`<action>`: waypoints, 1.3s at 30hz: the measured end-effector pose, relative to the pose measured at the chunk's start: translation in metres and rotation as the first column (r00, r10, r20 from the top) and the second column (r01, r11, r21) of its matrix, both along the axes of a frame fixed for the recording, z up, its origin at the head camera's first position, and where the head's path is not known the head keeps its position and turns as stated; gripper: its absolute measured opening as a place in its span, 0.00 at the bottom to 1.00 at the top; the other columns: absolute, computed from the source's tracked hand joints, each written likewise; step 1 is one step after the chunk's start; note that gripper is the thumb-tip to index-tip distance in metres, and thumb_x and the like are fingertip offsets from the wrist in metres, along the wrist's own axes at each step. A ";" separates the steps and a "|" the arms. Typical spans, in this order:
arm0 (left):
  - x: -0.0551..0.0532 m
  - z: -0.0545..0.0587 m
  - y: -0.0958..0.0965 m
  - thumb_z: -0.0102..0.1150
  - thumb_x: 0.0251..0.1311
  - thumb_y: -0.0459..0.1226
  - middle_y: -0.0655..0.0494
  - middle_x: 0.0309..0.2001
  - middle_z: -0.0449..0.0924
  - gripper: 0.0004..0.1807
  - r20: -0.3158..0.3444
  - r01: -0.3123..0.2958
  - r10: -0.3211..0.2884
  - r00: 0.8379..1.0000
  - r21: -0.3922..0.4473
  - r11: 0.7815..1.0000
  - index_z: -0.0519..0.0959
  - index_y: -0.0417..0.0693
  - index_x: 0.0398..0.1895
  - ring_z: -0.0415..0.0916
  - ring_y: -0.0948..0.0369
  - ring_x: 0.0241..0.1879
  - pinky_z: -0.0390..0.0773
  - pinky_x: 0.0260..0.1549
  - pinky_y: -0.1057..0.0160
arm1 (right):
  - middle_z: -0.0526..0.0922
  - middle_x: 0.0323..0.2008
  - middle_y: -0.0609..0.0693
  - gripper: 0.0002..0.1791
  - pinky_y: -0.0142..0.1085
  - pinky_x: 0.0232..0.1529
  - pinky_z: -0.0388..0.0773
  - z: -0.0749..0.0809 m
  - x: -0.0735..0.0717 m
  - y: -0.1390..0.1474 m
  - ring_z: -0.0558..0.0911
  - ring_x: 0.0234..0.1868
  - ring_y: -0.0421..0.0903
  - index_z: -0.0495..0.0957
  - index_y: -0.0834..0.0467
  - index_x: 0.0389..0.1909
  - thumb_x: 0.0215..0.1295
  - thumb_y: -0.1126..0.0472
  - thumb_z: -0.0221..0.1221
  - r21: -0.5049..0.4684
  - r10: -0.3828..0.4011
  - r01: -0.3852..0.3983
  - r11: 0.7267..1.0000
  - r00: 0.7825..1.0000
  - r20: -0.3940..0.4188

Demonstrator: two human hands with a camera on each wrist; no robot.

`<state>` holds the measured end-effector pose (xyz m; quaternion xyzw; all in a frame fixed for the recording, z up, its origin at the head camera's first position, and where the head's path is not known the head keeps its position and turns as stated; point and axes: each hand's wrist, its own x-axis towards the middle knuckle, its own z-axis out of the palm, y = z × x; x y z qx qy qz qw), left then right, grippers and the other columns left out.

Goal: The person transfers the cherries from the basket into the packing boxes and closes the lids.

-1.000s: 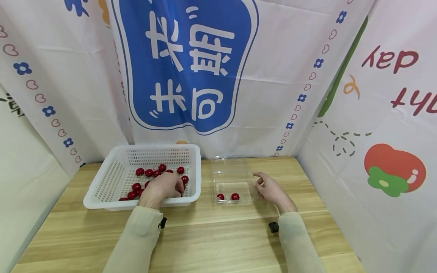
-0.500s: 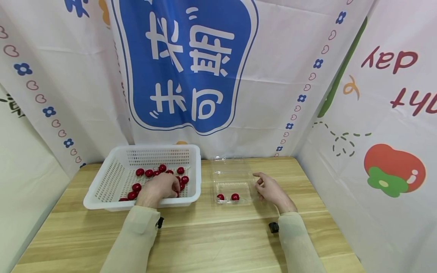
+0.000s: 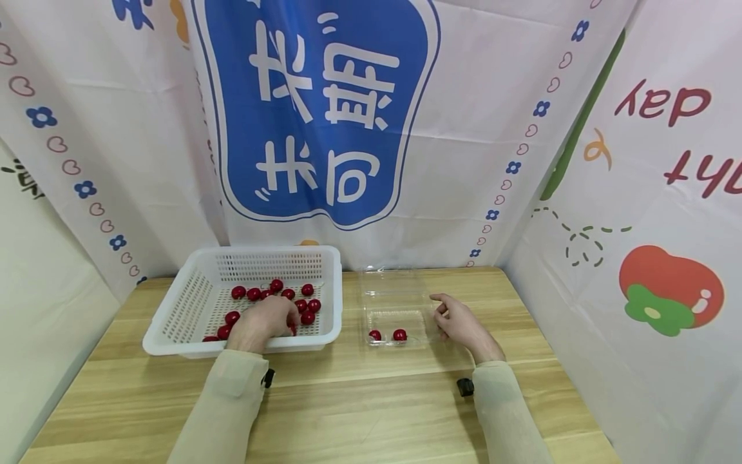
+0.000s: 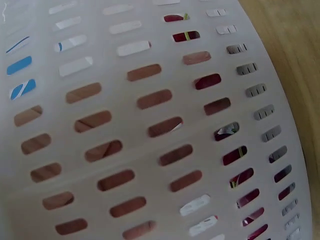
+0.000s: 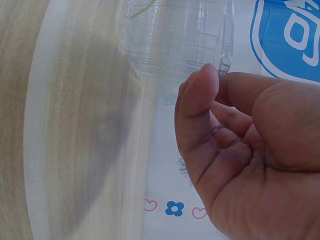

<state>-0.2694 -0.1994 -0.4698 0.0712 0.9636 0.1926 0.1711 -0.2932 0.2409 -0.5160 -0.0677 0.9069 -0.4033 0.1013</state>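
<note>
- Basket [image 3: 335, 296] = landmark; long side runs left-right.
- Left hand [image 3: 261, 322]: inside basket, over its front part; wrist crosses front rim. Fingers bent down, tips hidden; can't tell if they pinch anything.
- Cherries [image 3: 307, 318]: most in basket, on both sides of left hand and behind it. One partly hidden cherry [image 3: 292, 329] right at the fingertips, by front rim; touching or not, unclear. Round, so no long axis to line up.
- Left wrist view: just basket's slotted wall, skin and red through the slots.
- Box [image 3: 397, 318]: clear, lid open, right of basket and apart from it; two cherries [image 3: 399, 335] inside.
- Right hand [image 3: 460, 327]: right of basket, past box. Fingers loosely bent, nothing seen between them; contact with box unclear.
- Left hand is clearly nearer basket's cherries.
</note>
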 end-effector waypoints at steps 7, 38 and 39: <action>0.002 0.005 0.000 0.77 0.68 0.28 0.49 0.52 0.94 0.11 -0.017 -0.009 0.008 1.000 -0.010 1.000 0.96 0.48 0.50 0.82 0.53 0.46 0.88 0.45 0.55 | 0.84 0.49 0.64 0.30 0.46 0.35 0.91 0.001 0.000 0.000 0.85 0.28 0.48 0.68 0.66 0.88 0.92 0.70 0.55 0.000 0.001 -0.001 1.000 1.000 0.003; 0.009 0.027 0.015 0.78 0.64 0.24 0.49 0.48 0.90 0.12 -0.360 0.072 -0.056 0.931 0.033 0.997 0.91 0.46 0.46 0.81 0.51 0.47 0.87 0.52 0.48 | 0.84 0.49 0.61 0.30 0.45 0.35 0.90 0.003 0.003 0.000 0.87 0.30 0.52 0.68 0.66 0.88 0.92 0.70 0.55 0.007 0.001 -0.001 1.000 1.000 0.000; 0.010 0.028 0.016 0.78 0.64 0.24 0.49 0.48 0.91 0.12 -0.369 0.076 -0.059 0.927 0.031 0.997 0.91 0.46 0.47 0.81 0.51 0.47 0.88 0.53 0.47 | 0.84 0.49 0.61 0.30 0.45 0.35 0.90 0.003 0.003 0.000 0.87 0.30 0.53 0.68 0.66 0.88 0.92 0.70 0.54 0.005 0.001 -0.001 1.000 1.000 0.001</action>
